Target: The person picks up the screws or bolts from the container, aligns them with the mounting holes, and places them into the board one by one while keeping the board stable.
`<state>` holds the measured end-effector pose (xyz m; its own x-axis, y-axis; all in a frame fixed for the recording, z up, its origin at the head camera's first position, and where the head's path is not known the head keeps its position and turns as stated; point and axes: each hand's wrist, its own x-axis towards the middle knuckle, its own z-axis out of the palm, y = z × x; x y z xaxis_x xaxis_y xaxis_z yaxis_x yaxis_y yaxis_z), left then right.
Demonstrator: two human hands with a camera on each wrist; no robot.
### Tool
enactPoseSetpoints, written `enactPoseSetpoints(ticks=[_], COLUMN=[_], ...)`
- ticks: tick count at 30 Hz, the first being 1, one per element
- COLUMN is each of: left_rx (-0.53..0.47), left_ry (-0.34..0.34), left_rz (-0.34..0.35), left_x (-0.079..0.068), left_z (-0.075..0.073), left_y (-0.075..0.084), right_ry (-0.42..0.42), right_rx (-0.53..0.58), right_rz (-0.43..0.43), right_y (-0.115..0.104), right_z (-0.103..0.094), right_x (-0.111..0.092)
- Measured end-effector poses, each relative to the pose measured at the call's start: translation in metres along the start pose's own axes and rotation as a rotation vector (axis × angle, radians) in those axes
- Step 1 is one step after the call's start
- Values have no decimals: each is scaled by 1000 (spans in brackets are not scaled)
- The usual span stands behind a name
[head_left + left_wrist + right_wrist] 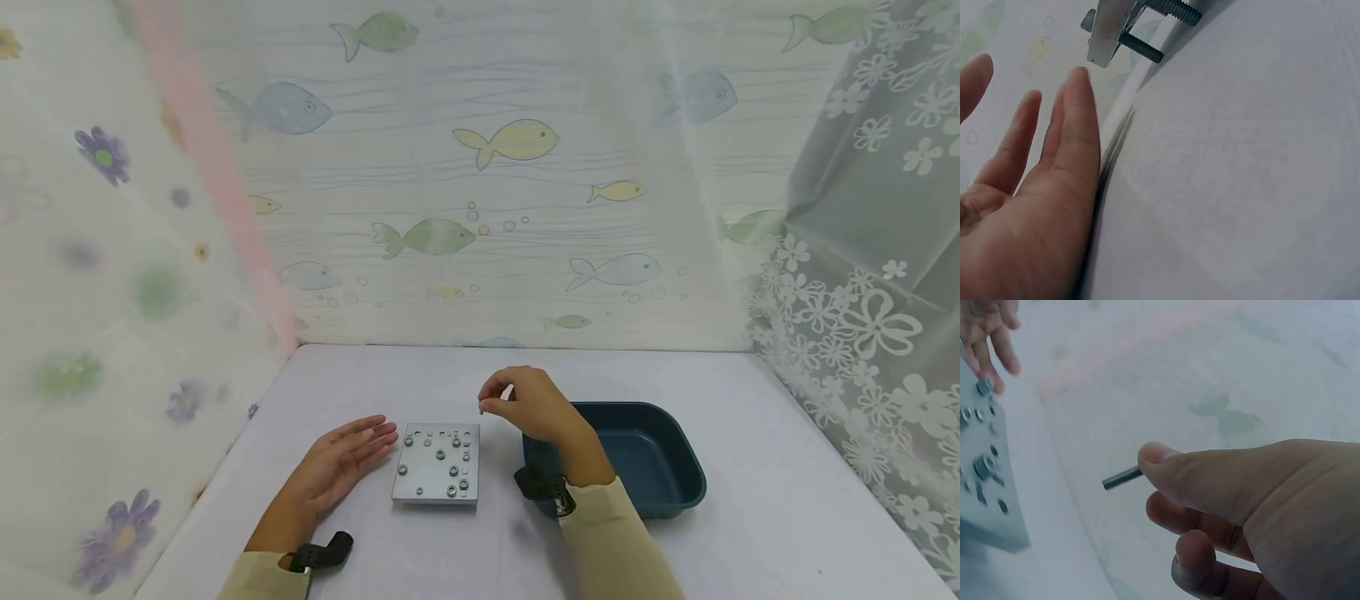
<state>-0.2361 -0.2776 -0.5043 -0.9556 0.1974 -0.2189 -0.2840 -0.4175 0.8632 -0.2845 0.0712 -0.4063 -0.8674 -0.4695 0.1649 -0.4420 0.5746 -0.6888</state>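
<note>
A small threaded screw point(1121, 477) sticks out from between the thumb and finger of my right hand point(531, 404); its head is hidden by the fingertips. That hand is raised beyond the far right corner of a silver metal plate point(427, 477). Several socket-head screws point(440, 455) stand in holes in the plate, and some holes along its far edge show no screw. Below the plate, threaded ends point(1141, 48) poke out in the left wrist view. My left hand point(337, 462) lies beside the plate's left edge, palm turned up and inward, fingers straight, holding nothing.
A dark blue rectangular bin point(652, 467) stands on the right of the white table point(750, 533), partly behind my right forearm. Printed curtains point(510, 192) hang along the back and both sides. Each wrist wears a black strap camera point(322, 552).
</note>
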Motion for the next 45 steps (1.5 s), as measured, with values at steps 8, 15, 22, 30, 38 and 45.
enactPoseSetpoints(ticks=[8, 15, 22, 30, 38, 45], left_rx=[77, 336, 596, 623, 617, 616], left_ry=[-141, -95, -110, -112, -107, -114], left_rz=[-34, -15, 24, 25, 21, 22], left_x=[-2, -1, -2, -2, -5, -4], left_z=[3, 4, 5, 11, 14, 14], left_y=[0, -4, -6, -5, -3, -3], right_ry=[-4, 24, 40, 81, 94, 105], right_rx=[16, -22, -62, -79, -80, -90], right_rz=[18, 28, 90, 152, 213, 241], right_y=[-19, -25, -32, -33, -34, -32], right_z=[30, 56, 69, 74, 81, 86], right_x=[6, 13, 14, 12, 12, 14])
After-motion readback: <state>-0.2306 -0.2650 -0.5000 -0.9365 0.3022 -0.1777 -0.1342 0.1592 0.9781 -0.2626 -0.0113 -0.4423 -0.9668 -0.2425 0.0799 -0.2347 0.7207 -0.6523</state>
